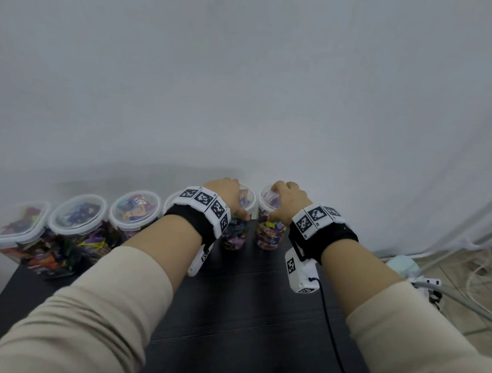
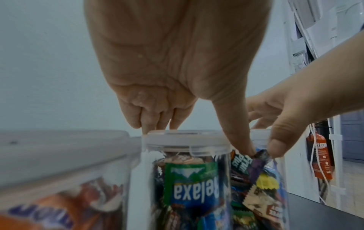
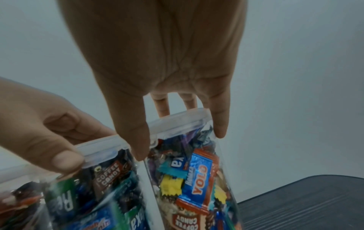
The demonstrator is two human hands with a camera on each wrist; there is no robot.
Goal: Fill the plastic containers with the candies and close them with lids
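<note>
At the worktop's far edge, each hand grips one jar's lid: left hand, right hand. The jars look stiff, smooth and quite heavy with candies, so hold around the rim.

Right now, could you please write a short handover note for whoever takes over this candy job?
Left hand: grips the lid of the second jar from the right.
Right hand: grips the lid of the rightmost jar.
Things: six jars in a row along the wall on the black table, all holding candies.
Done: every jar filled; the four to the left wear lids.
Left: check that these two lids are fully seated; I cannot tell.
</note>
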